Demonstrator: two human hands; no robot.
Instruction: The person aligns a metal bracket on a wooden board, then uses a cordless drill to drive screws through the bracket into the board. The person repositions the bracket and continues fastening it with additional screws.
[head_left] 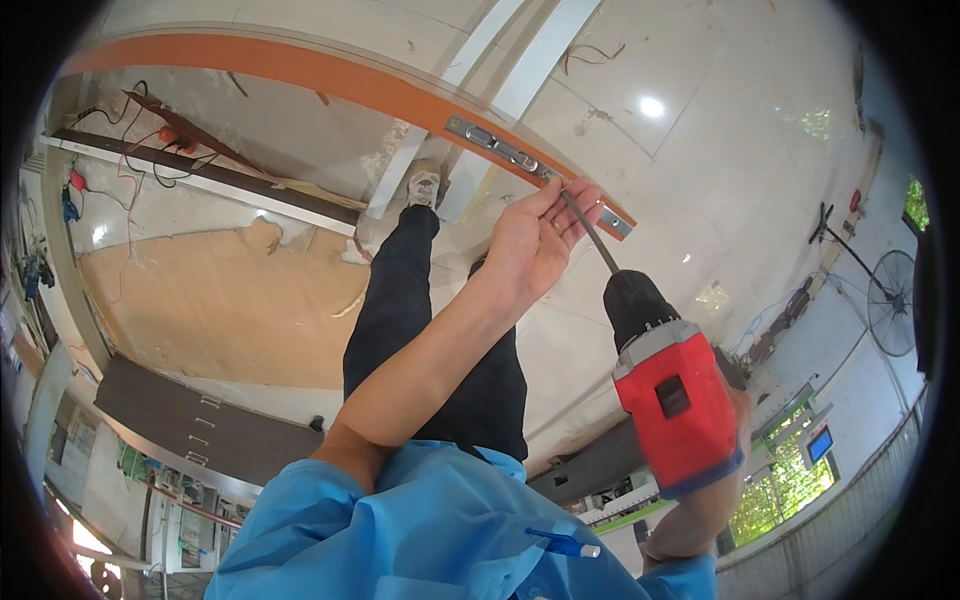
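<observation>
A red and black power drill (672, 395) with a long, thin driver bit (597, 240) reaches from the right toward the orange-brown edge of a door (330, 78). My right hand (738, 425) grips the drill from behind, mostly hidden by its body. The bit's tip meets a metal lock faceplate (505, 148) set into the door edge. There, my left hand (540, 235) pinches the bit near its tip between thumb and fingers; any screw at the tip is too small to make out. The plate's far end (615, 222) shows beyond my fingertips.
White strips (540, 60) lie on the tiled floor beyond the door. To the left are a tan board (210, 305), a long dark-brown piece (210, 175) with loose cables, and a dark drawer unit (200, 420). A standing fan (890, 300) is on the right.
</observation>
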